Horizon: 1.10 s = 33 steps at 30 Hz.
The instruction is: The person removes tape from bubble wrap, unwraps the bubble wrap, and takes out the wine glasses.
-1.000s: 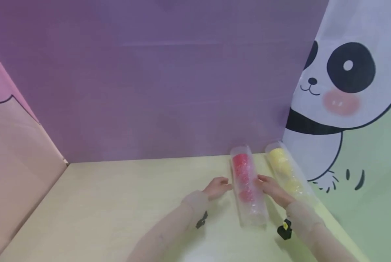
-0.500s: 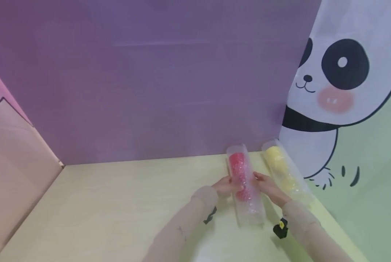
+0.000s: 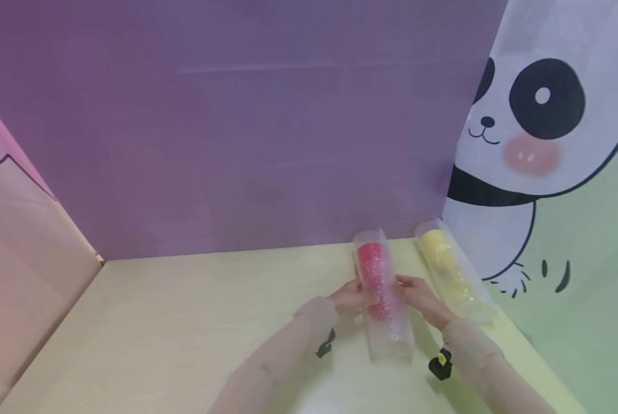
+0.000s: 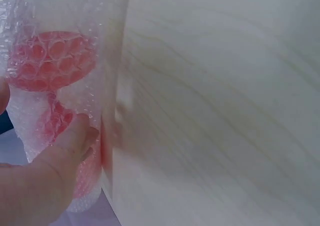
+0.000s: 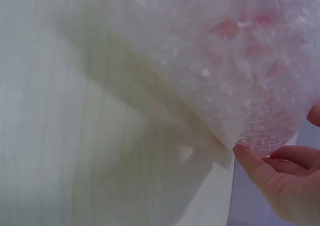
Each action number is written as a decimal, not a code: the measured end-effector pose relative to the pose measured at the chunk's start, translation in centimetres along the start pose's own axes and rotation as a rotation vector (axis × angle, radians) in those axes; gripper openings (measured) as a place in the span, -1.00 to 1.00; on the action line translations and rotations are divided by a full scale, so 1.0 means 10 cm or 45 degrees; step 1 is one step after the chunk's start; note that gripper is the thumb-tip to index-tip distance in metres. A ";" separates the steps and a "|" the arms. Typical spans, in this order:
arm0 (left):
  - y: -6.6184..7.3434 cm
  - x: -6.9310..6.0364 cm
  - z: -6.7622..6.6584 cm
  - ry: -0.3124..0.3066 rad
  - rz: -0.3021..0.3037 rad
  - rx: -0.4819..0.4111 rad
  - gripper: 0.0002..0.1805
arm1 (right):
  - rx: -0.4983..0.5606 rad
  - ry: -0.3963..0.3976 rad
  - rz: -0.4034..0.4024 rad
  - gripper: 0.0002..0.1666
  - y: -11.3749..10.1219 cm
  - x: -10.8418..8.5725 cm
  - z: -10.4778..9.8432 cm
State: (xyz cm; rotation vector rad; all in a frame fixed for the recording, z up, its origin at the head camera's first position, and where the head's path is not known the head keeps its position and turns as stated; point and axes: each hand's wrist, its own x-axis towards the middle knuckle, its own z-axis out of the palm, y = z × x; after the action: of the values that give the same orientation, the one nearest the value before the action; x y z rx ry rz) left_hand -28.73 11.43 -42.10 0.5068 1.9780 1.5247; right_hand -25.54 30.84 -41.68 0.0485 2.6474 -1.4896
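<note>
Presently both of my hands are on the bubble-wrapped red piece (image 3: pixel 372 264), which lies lengthwise on the right half of the desk (image 3: pixel 210 316), its far end close to the purple back wall (image 3: pixel 236 144). Inside its cloudy wrap, the left wrist view shows a broad red section, then a narrow neck, then more red.

Left grip (image 3: pixel 347 296): narrowed, holding the piece at its left side, around mid-length. A fingertip (image 4: pixel 80 123) presses into the wrap beside the neck.

Right grip (image 3: pixel 421 298): narrowed, holding the piece from the right side, fingers bent against the wrap. The right wrist view has a fingertip (image 5: pixel 243 152) touching the wrap's edge, with other fingers partly hidden behind. I cannot tell from these views whether the underside touches the desk; a shadow falls on the desktop next to it.

Just beyond my right hand, a bubble-wrapped yellow piece (image 3: pixel 443 259) lies along the right edge of the desk, roughly parallel and apart from the red one.

Other observations: pale sleeves (image 3: pixel 288 351) cover both my forearms, a small dark attachment (image 3: pixel 440 365) showing under each. A panda drawing (image 3: pixel 547 98) fills much of the right wall; the left wall (image 3: pixel 24 241) is pink and beige.
</note>
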 end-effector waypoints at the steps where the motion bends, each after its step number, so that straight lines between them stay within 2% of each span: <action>1: -0.01 -0.02 -0.02 -0.005 0.006 0.007 -0.44 | 0.008 0.008 -0.006 -0.39 -0.01 0.00 0.02; 5: -0.05 -0.12 -0.09 -0.050 0.044 -0.020 -0.45 | 0.026 0.028 0.005 -0.42 -0.05 -0.02 0.12; 10: -0.12 -0.23 -0.17 -0.068 0.080 -0.055 -0.44 | 0.035 0.042 -0.040 -0.44 -0.09 -0.01 0.23; 14: -0.15 -0.32 -0.26 -0.056 0.085 -0.035 -0.43 | 0.043 0.037 -0.080 -0.44 -0.13 0.00 0.32; 20: -0.19 -0.46 -0.37 -0.017 0.069 0.001 -0.38 | 0.036 0.045 -0.040 -0.44 -0.20 0.00 0.48; 27: -0.23 -0.65 -0.49 0.026 0.072 0.085 -0.41 | 0.071 0.016 -0.069 -0.48 -0.29 0.00 0.67; 33: -0.28 -0.82 -0.60 0.057 0.060 0.113 -0.37 | 0.111 0.028 -0.032 -0.50 -0.36 0.01 0.88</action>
State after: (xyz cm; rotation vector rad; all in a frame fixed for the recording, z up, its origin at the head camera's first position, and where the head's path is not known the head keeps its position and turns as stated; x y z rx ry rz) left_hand -26.26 1.20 -41.96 0.5639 2.0888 1.4940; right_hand -25.24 21.44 -43.17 0.0382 2.6079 -1.6209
